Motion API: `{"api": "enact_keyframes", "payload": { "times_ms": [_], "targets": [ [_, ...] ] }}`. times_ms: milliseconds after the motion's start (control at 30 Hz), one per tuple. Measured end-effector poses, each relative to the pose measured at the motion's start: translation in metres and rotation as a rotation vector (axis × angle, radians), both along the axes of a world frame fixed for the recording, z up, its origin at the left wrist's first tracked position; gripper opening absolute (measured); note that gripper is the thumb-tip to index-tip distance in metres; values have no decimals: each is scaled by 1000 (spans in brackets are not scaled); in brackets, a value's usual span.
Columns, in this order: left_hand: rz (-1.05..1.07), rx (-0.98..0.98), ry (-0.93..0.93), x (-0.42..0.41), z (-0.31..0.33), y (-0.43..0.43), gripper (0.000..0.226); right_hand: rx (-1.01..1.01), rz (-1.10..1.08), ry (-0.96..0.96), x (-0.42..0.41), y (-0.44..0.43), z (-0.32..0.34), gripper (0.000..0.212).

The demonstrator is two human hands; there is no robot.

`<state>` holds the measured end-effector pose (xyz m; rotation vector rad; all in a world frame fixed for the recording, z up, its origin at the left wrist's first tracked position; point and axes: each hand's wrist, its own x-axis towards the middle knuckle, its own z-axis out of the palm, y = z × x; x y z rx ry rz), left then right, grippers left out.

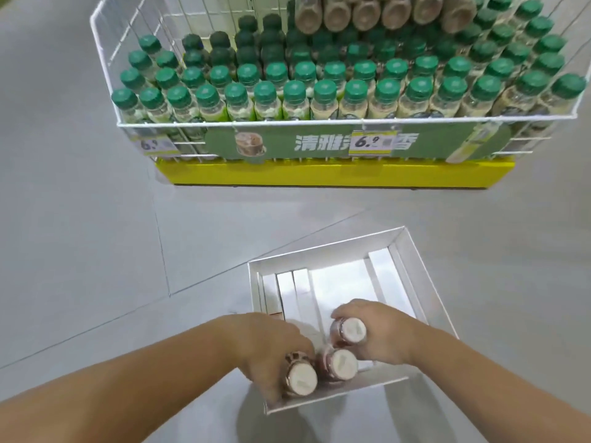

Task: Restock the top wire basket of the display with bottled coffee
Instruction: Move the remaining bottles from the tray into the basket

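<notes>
A white cardboard box [412, 251] lies open on the floor below me, with three brown coffee bottles with cream caps in its near end. My left hand [265, 350] is wrapped around the nearest bottle [300, 380]. My right hand [380, 327] grips the farther bottle [351, 329]. A third bottle [340, 364] stands between them, touched by neither hand as far as I can tell. At the top of the view the undersides of brown coffee bottles [367, 11] show through the top wire basket of the display.
The lower white wire basket [319, 124] is packed with several rows of green-capped bottles [326, 91]. Price tags reading 6.9 and a green banner [351, 145] hang on its front, above a yellow base [319, 175]. Grey tiled floor surrounds the box.
</notes>
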<state>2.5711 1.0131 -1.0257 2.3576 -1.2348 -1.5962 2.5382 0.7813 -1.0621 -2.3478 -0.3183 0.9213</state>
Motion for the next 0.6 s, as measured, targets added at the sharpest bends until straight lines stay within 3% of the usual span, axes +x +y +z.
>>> {"api": "enact_keyframes", "payload": {
  "times_ms": [133,233,333,400,600],
  "targets": [
    [-7,-120,-191,-13,-6,-1,53,13,-2,-16,14,0,-3,43],
    [77,-125,-133,-10,-4,-3,43,64,-112,24,23,-2,0,39],
    [290,-156,-41,9,-2,-2,27,184,-328,93,29,-14,3,43],
    [419,-202,-12,27,4,1,30,286,-430,153,36,-25,14,49],
    [870,-420,124,68,72,-3,31,500,-522,159,66,-48,105,39]
  ]
}}
